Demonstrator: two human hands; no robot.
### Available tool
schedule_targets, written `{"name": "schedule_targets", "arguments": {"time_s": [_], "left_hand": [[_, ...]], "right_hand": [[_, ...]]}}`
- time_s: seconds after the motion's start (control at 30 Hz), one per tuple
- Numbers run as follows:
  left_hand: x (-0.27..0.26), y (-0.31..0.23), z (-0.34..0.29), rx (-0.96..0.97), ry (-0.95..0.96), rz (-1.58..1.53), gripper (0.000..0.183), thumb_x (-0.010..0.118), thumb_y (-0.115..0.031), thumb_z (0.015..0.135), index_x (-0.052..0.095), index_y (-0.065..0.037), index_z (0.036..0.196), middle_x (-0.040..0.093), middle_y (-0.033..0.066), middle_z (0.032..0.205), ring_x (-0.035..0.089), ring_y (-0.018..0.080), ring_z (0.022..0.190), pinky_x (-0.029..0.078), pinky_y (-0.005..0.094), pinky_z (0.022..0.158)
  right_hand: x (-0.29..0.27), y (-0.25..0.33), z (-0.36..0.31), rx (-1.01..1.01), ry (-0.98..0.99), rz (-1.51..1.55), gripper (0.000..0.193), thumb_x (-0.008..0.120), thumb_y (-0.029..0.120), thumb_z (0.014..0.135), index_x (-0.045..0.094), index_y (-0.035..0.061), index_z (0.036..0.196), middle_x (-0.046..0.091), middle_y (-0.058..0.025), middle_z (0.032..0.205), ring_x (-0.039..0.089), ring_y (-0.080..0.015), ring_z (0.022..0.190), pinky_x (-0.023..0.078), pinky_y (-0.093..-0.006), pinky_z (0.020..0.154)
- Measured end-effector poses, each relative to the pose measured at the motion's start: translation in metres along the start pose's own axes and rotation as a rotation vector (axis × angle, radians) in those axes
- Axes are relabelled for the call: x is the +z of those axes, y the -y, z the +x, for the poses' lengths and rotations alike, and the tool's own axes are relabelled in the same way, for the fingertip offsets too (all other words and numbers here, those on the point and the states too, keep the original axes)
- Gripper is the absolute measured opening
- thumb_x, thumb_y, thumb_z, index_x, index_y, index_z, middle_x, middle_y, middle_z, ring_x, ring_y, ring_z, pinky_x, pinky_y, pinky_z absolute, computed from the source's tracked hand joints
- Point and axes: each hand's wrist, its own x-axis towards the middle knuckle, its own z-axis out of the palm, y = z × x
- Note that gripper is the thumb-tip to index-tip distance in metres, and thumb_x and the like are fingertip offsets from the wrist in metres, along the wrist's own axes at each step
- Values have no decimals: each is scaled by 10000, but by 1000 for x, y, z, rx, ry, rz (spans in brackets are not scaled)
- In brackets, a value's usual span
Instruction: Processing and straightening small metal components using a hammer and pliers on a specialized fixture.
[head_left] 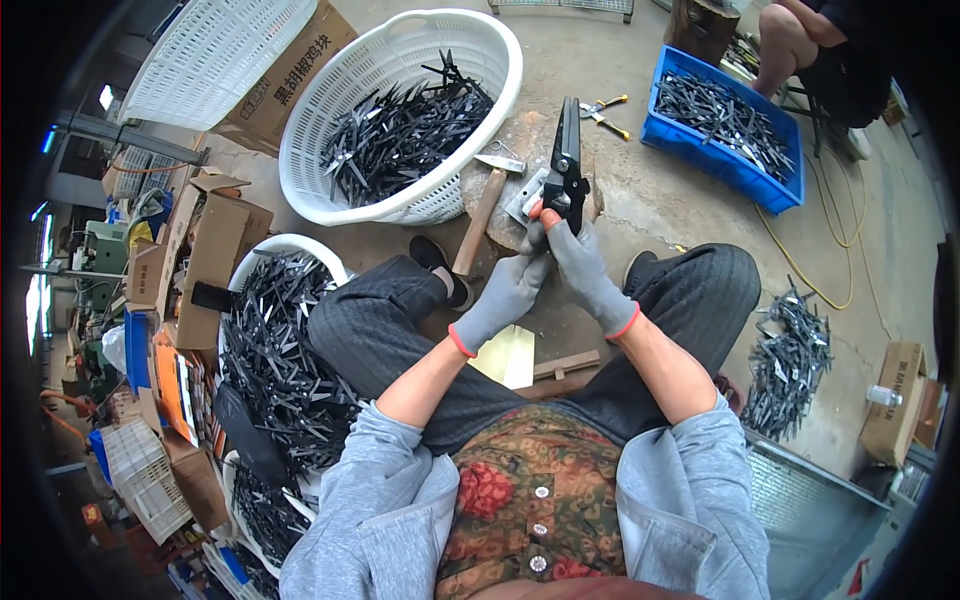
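Concrete floor (600, 50) spreads all around, and black shears (566, 160) stand tilted over the worn block (532, 128), lower end pinched in the gloved right hand (585, 265); the left hand (515, 287) sits close, its exact grip hidden. Probably stiff, slick metal, safest held low, clear of the blades (568, 125). Beyond, a carton (290, 80) shows dark printed characters.

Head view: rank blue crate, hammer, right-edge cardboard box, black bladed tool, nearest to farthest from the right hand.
1. Black bladed tool: held at the right hand.
2. Hammer: to the hand's left.
3. Blue crate: ahead, right.
4. Cardboard box: far right.
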Motion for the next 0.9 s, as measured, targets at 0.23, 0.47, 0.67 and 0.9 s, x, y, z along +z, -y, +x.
{"name": "schedule_targets", "arguments": {"time_s": [0.23,0.47,0.67,0.9], "left_hand": [[5,25,2,69,-56,48,432,441,-382,957,577,26,993,581,119,633,551,150,584,435,330,554],[-34,-1,14,-80,117,343,377,491,-360,920,568,0,999,621,179,772,607,289,673,468,377,614],[-86,45,49,-330,-91,922,449,593,-270,828,460,-12,1170,580,261,1055,561,429,982,448,454,838],[-80,59,51,-348,-354,730,320,565,-152,747,527,26,1010,604,285,928,566,466,939,466,445,800]], "right_hand": [[-1,-14,1,-76,-4,-83,132,508,165,940,563,53,983,528,19,711,500,-45,625,432,-212,567],[-23,-7,4,39,40,-385,286,613,206,840,533,38,1058,566,-38,802,557,-110,730,451,-268,639],[-62,-24,5,-46,-238,-1542,447,712,314,667,516,48,967,598,-185,839,609,-348,764,478,-440,683],[-71,-33,-11,39,-189,-1753,451,724,301,656,500,50,958,562,-157,925,614,-320,778,494,-430,629]]}}
